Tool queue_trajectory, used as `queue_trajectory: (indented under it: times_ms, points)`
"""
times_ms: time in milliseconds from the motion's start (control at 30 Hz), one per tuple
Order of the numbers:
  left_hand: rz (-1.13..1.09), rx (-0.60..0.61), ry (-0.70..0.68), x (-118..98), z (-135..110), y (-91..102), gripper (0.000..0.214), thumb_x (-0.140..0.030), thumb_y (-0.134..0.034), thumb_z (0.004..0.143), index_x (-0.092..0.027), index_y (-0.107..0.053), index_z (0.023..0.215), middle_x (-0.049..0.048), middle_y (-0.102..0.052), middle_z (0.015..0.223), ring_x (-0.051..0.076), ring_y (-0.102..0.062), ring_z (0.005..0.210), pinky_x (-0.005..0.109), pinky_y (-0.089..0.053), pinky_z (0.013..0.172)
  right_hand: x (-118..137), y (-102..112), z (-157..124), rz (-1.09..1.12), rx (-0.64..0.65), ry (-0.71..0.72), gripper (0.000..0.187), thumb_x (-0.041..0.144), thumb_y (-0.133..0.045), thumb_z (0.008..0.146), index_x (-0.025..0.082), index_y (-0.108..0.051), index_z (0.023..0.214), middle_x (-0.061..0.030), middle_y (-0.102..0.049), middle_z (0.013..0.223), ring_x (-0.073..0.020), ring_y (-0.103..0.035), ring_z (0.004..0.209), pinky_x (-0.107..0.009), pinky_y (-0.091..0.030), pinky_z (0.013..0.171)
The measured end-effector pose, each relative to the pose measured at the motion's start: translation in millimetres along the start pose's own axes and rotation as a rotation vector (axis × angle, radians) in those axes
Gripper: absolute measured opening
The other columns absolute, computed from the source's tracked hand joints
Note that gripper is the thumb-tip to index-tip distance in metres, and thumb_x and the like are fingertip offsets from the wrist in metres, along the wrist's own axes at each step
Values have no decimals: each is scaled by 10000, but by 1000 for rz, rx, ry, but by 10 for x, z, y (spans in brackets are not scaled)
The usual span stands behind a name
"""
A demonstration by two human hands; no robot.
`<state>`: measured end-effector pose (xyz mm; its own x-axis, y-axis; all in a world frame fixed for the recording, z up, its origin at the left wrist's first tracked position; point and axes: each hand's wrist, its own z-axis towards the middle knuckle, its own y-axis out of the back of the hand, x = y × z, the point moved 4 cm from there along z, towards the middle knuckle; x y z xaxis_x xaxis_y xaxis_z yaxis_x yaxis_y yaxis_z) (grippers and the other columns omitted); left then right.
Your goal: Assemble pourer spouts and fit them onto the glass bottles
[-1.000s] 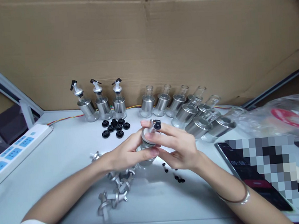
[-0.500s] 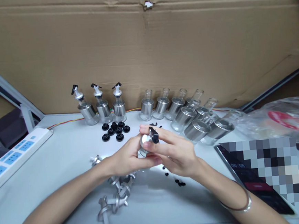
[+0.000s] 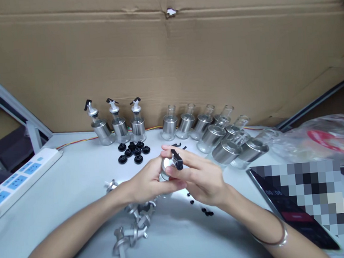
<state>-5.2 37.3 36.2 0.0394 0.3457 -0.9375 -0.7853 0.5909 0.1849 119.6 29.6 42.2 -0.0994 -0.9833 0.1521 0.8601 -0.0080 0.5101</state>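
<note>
In the head view my left hand is wrapped round an oil bottle, most of which the fingers hide. A silver pourer top with a black flip lever sits at the bottle's mouth. Around this top my right hand is closed, thumb and fingers pressed against it. Below my left forearm lie several loose silver pourer tops. Several black ridged stoppers are grouped behind the left hand. Small black caps and black levers lie near the right hand.
Three bottles fitted with pourers stand at the back left. Several bottles with bare glass necks stand at the back right. A power strip lies left. A plastic bag and a tablet with a timer are at right.
The black lever and pourer top have turned slightly under my right fingers. Both hands keep nearly the same grip and place. The view has tilted a little.
</note>
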Motion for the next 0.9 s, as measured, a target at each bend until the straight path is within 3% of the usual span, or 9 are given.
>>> queue_trajectory:
  times_ms: [167, 300, 367, 433, 500, 567, 733, 900]
  points:
    - [-68, -69, -20, 97, -52, 31, 378, -442, -601, 848, -163, -607, 1103, 84, -631, 1086, 270, -574, 1064, 394, -453, 953, -25, -18, 25, -45, 12, -27, 280, 53, -481, 903, 174, -574, 1138, -157, -663, 1170, -204, -574, 1232, -358, -547, 955]
    - [-251, -177, 17, 194, -83, 32, 549, -639, -350, 916, -168, -601, 1048, 76, -643, 958, 241, -597, 942, 367, -470, 881, -65, -89, 9, 119, -32, -143, 424, 96, -527, 916, 264, -416, 1289, -134, -570, 1343, -202, -493, 1321, -384, -497, 1019]
    - [-274, -240, 85, 240, -67, 40, 630, -682, -248, 917, -163, -604, 929, 67, -637, 844, 225, -601, 843, 352, -479, 811, -133, -148, -47, 256, -81, -323, 546, 225, -612, 896, 302, -299, 1337, -137, -465, 1446, -222, -412, 1381, -460, -420, 1086]
    - [-252, -294, 118, 274, -40, 58, 650, -702, -244, 906, -158, -597, 861, 65, -633, 810, 223, -599, 835, 340, -477, 794, -240, -227, -145, 398, -115, -595, 657, 466, -637, 853, 299, -244, 1353, -159, -395, 1486, -248, -406, 1382, -483, -415, 1079]
    - [-232, -321, 106, 304, -18, 73, 635, -691, -260, 913, -159, -606, 885, 65, -643, 857, 228, -595, 904, 333, -471, 829, -331, -325, -249, 548, -90, -859, 645, 639, -483, 869, 269, -277, 1355, -159, -467, 1421, -247, -493, 1309, -458, -468, 1024]
    - [-201, -340, 78, 327, -14, 76, 614, -668, -256, 928, -167, -610, 952, 62, -645, 933, 228, -580, 982, 332, -459, 886, -371, -401, -295, 645, -34, -986, 588, 667, -321, 913, 241, -402, 1309, -125, -570, 1305, -234, -537, 1250, -441, -463, 1021]
    - [-16, -423, 32, 282, -63, 51, 613, -639, -222, 946, -164, -606, 1005, 90, -603, 1137, 230, -517, 1132, 327, -378, 1025, -347, -458, -232, 726, -67, -898, 512, 619, -328, 937, 232, -598, 1134, -57, -643, 1143, -232, -536, 1209, -390, -434, 1037]
    - [-66, -365, 92, 252, -74, -19, 615, -636, -220, 950, -143, -578, 1029, 94, -632, 1070, 241, -561, 1038, 335, -444, 877, -302, -499, -318, 670, -158, -1020, 509, 629, -376, 912, 204, -600, 1081, -60, -644, 1063, -243, -561, 1129, -382, -467, 977]
